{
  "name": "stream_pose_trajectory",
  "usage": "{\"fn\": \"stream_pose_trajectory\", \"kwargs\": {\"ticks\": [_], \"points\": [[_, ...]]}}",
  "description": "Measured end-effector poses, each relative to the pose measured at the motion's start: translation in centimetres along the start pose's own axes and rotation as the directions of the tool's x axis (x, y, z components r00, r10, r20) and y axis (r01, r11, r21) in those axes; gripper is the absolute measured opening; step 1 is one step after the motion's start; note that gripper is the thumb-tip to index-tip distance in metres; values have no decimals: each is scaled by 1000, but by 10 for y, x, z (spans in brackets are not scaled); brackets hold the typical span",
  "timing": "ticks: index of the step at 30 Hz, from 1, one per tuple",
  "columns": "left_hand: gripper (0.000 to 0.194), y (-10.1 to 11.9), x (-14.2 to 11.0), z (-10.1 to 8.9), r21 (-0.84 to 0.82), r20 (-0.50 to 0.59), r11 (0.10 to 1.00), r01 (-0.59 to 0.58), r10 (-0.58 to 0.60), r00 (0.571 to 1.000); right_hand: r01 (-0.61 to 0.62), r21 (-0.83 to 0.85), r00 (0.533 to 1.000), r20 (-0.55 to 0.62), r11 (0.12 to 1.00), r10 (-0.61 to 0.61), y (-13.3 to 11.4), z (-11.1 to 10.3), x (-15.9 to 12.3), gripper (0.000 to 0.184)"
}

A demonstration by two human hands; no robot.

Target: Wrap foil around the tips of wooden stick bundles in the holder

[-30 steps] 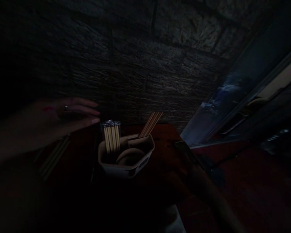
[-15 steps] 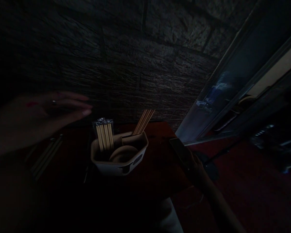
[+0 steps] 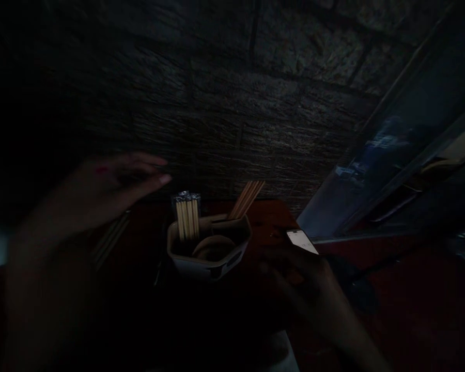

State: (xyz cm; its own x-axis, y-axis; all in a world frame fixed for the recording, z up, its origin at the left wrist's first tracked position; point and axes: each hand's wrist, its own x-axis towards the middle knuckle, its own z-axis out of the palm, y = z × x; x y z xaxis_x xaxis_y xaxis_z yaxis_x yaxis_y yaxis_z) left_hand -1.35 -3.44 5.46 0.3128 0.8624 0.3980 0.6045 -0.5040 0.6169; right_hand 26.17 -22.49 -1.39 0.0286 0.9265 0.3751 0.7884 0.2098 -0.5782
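Note:
My left hand (image 3: 129, 181) hovers to the left of a chopstick holder, its fingers stretched out and the thumb apart, holding nothing. The pale, box-shaped holder (image 3: 194, 266) stands on the dark reddish table. Wrapped chopsticks (image 3: 187, 219) with a shiny wrapper top stand upright in its left part. Bare brown chopsticks (image 3: 247, 199) lean to the right out of its back compartment. On the right, my right hand (image 3: 313, 276) is over the table with fingers apart, apparently empty. Just beyond it a phone (image 3: 302, 241) lies with a lit screen, its lower part hidden by that hand.
Several long thin sticks (image 3: 110, 240) lie on the table under my left forearm. A round piece (image 3: 215, 247) sits inside the holder. A rough stone wall (image 3: 217, 108) rises behind the table (image 3: 269, 214). A glass door (image 3: 356, 170) and red floor (image 3: 422, 289) are at right.
My right hand has let go of the phone, whose screen is now lit, and has moved in toward the holder. My left hand stays raised. The view has shifted left.

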Motion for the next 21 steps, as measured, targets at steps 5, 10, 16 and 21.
{"fn": "stream_pose_trajectory", "kwargs": {"ticks": [5,10,16,21], "points": [[41,1,-4,-1,-95,95,994,-62,71,993,193,115,976,81,974,-203,-50,11,71,31],[33,-11,0,0,-179,210,982,-65,102,972,201,138,976,59,970,-211,-52,30,118,39],[38,-17,8,17,-263,383,965,20,85,920,112,194,952,262,975,-161,-32,54,136,32],[37,-20,11,26,-311,439,949,44,103,893,79,242,916,364,967,-166,-21,63,140,31]]}}
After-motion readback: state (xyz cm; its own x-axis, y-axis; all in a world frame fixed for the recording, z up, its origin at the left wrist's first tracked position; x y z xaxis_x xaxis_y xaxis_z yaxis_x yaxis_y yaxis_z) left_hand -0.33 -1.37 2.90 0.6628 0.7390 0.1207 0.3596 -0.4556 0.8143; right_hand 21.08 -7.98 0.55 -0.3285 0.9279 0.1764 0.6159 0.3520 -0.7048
